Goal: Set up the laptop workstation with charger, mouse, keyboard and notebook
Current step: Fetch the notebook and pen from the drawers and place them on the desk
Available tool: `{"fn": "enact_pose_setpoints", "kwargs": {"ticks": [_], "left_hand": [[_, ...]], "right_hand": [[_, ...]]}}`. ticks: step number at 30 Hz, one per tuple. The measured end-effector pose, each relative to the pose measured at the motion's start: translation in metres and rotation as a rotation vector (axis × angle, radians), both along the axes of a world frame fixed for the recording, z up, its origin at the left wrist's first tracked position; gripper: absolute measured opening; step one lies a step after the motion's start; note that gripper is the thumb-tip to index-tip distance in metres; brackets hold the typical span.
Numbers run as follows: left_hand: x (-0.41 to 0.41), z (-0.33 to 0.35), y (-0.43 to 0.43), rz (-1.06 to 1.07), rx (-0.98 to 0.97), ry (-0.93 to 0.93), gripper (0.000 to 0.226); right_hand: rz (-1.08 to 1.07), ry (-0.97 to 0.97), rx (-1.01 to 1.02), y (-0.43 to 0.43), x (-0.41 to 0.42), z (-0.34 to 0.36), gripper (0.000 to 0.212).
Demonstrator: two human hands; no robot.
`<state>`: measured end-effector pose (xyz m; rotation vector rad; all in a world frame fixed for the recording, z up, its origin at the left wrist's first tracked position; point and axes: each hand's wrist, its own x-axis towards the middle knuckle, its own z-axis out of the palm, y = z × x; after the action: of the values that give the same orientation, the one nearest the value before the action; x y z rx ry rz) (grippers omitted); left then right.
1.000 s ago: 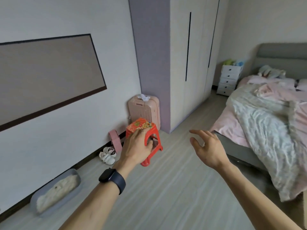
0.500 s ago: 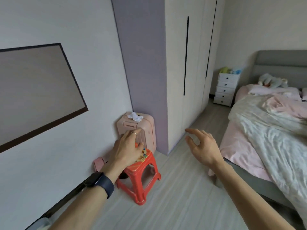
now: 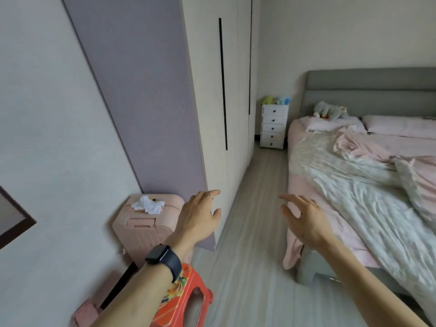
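Head view, a bedroom: reaching forward with both arms above a pale floor (image 3: pixel 254 244). Holding nothing in the left hand (image 3: pixel 200 215) — fingers relaxed and slightly spread, ring (image 3: pixel 209 196) on one, dark smartwatch (image 3: pixel 162 256) at the wrist — in front of a wardrobe (image 3: pixel 233 90) corner. Likewise nothing in the right hand (image 3: pixel 304 218), fingers wide and gently bent, near a bed (image 3: pixel 354 185) edge. Below the left forearm, a red stool (image 3: pixel 186 300); beyond it, a pink suitcase (image 3: pixel 141 223) topped with crumpled white tissue (image 3: pixel 148 204). Cannot tell where laptop, charger, mouse, keyboard or notebook lie.
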<state>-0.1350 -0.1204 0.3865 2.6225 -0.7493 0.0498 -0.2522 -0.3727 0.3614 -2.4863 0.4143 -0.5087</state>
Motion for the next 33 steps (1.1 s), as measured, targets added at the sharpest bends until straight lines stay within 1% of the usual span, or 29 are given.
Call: {"fn": "enact_pose_setpoints", "kwargs": {"ticks": [3,8,12,15,19,23,26,30,33], "left_hand": [[0.056,-0.013,-0.043,-0.05,0.013,0.027,0.053],[0.152,-0.018,-0.121,-0.104,0.031,0.005,0.053],[0.236,-0.011,-0.183,-0.078,0.004,0.019,0.052],[0.298,-0.012,-0.232,-0.044,-0.046,0.057,0.05],[0.387,-0.024,-0.295,-0.068,-0.023,0.077,0.05],[0.469,-0.035,-0.351,-0.087,-0.042,0.095,0.05],[0.547,-0.048,-0.394,-0.087,-0.104,0.129,0.05],[0.647,-0.051,-0.466,-0.098,-0.221,0.248,0.048],[0.707,-0.042,-0.522,-0.171,-0.24,0.242,0.047]], "right_hand": [[-0.054,0.006,0.008,-0.033,0.045,-0.012,0.032],[-0.077,0.019,0.022,-0.097,0.132,-0.021,0.034],[-0.038,0.073,0.029,-0.157,0.209,-0.019,0.035],[-0.044,0.059,0.026,-0.208,0.271,-0.017,0.034],[-0.022,0.111,0.007,-0.265,0.36,-0.019,0.035],[-0.029,0.132,0.007,-0.318,0.443,-0.017,0.034],[-0.059,0.119,0.007,-0.357,0.511,-0.019,0.034],[-0.107,0.162,-0.004,-0.412,0.601,-0.009,0.034],[-0.179,0.132,0.008,-0.452,0.659,0.001,0.036]]}}
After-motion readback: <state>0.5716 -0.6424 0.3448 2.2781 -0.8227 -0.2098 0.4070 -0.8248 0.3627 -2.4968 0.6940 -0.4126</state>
